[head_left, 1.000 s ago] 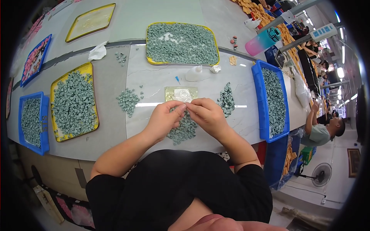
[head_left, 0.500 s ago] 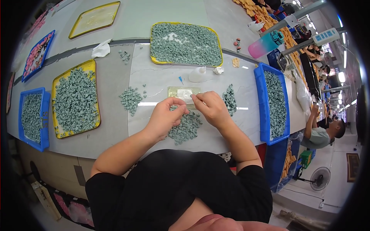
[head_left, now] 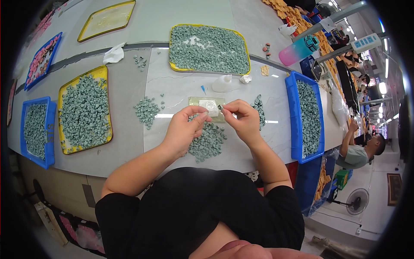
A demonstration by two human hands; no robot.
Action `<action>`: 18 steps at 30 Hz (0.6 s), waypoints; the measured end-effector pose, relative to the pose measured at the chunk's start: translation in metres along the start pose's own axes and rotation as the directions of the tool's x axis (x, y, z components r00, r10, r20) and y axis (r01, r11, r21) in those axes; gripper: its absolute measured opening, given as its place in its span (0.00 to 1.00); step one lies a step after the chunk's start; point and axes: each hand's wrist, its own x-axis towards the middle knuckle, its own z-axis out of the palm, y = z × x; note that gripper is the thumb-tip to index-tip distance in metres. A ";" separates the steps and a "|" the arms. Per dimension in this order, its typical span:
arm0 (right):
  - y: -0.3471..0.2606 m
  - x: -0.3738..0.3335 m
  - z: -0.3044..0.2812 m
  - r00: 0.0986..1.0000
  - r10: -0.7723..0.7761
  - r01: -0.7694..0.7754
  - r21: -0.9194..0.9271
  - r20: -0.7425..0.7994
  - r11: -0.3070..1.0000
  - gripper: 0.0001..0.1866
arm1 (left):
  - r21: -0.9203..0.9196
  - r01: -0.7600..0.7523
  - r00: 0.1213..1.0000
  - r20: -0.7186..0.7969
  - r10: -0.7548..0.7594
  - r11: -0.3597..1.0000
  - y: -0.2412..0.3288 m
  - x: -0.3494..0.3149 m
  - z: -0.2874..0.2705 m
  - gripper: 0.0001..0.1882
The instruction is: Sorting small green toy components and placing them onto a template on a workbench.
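Note:
My right hand (head_left: 243,122) pinches a small dark green piece (head_left: 220,107) between thumb and fingertips. To its left, my left hand (head_left: 184,131) is also closed in a pinch, and what it may hold is too small to make out. Just beyond the fingertips, a small clear round dish (head_left: 211,105) sits on a white square, on a pale green block (head_left: 195,101). Under and beside my hands lies a pile of small grey-green pieces (head_left: 207,144). Smaller piles lie to the left (head_left: 146,111) and behind my right hand (head_left: 258,105).
A white squeeze bottle (head_left: 221,83) and a blue dispensing tip (head_left: 203,89) stand beyond the block. Yellow-rimmed trays of green pieces lie behind (head_left: 171,64) and left (head_left: 108,125). Blue bins flank the table, left (head_left: 51,138) and right (head_left: 296,129). A person (head_left: 358,149) is at far right.
My right hand has drawn slightly right and tipped, so the green piece now shows at its fingertips. My left hand's fingers have shifted a little; its pinch stays closed.

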 end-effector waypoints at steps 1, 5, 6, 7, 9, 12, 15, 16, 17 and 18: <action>0.000 -0.001 0.000 0.987 0.158 -0.157 0.189 0.010 0.969 0.04 | 0.000 0.000 1.000 0.000 0.000 1.000 -0.001 0.000 0.000 0.08; -0.007 -0.002 -0.001 0.904 0.413 -0.418 0.450 0.115 0.789 0.02 | -0.102 0.040 0.999 0.035 -0.037 0.994 -0.002 -0.002 0.001 0.04; -0.008 -0.003 0.000 0.904 0.413 -0.416 0.434 0.106 0.799 0.01 | -0.122 0.054 0.997 0.067 -0.046 0.991 -0.001 -0.003 0.002 0.05; -0.009 -0.004 0.001 0.905 0.414 -0.414 0.417 0.096 0.809 0.01 | -0.121 0.055 0.997 0.068 -0.047 0.991 0.000 -0.003 0.003 0.05; -0.005 -0.006 0.004 0.978 0.206 -0.203 0.282 0.017 0.938 0.03 | -0.120 0.113 0.988 0.122 -0.098 0.986 0.001 -0.004 0.004 0.08; -0.012 -0.007 0.009 0.987 -0.150 0.149 -0.035 -0.049 0.988 0.06 | -0.176 0.191 0.975 0.148 -0.166 0.966 0.003 -0.006 0.003 0.12; -0.015 -0.011 0.013 0.937 -0.348 0.333 -0.213 -0.036 0.919 0.10 | -0.132 0.215 0.972 0.131 -0.198 0.968 0.008 -0.008 0.007 0.14; -0.014 -0.011 0.014 0.909 -0.415 0.400 -0.231 -0.021 0.887 0.12 | -0.132 0.215 0.972 0.130 -0.198 0.968 0.008 -0.009 0.008 0.14; -0.013 -0.011 0.014 0.910 -0.415 0.399 -0.232 -0.022 0.887 0.12 | -0.117 0.219 0.972 0.118 -0.205 0.969 0.008 -0.009 0.009 0.15; -0.012 -0.011 0.014 0.886 -0.464 0.449 -0.247 -0.001 0.859 0.13 | -0.103 0.223 0.972 0.106 -0.212 0.970 0.008 -0.009 0.009 0.16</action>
